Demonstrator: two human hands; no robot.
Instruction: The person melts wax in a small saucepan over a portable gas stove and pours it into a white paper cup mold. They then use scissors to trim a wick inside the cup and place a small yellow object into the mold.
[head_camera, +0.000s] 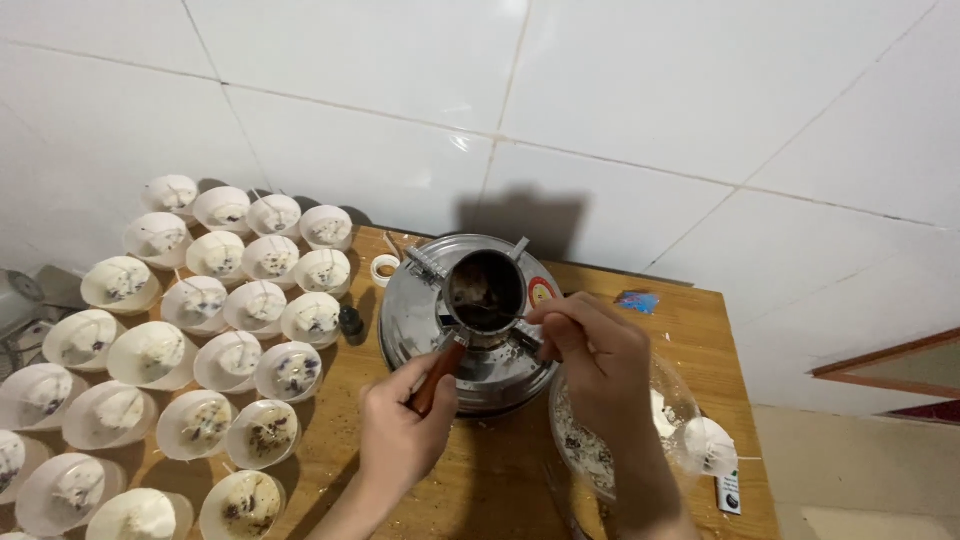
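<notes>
At the far left edge a grey metal object (18, 300) sits partly out of view. Beside it, many small white cups (200, 350) stand in close rows across the left half of the wooden surface (690, 330), reaching from the near left corner to the tiled wall (600, 90). Each holds pale wax with dark flecks on top, and thin wicks show in several. Just right of the cups stand a small dark bottle (350, 321) and, farther off, a small white ring-shaped piece (385, 268).

At the middle stands a round shiny metal pot (420, 320), wide and low. Over its top sits a small metal pan (484, 291) with dark liquid inside, its brown wooden handle (437, 380) pointing to the near side.

The left hand (400, 425) comes in from the near edge and is closed around that handle, fingers wrapped over it. The right hand (595, 365) is just right of the pan, thumb and fingers pinched on a thin stick (500, 320) whose tip reaches into the dark liquid.

Under the right wrist lies a clear bowl (680, 400) with pale dried bits and dark specks inside; one white cup (710, 445) rests at its right rim. Far from the bowl, near the wall, lies a small blue packet (637, 301). At the near right corner of the surface lies a small white label (729, 492).
</notes>
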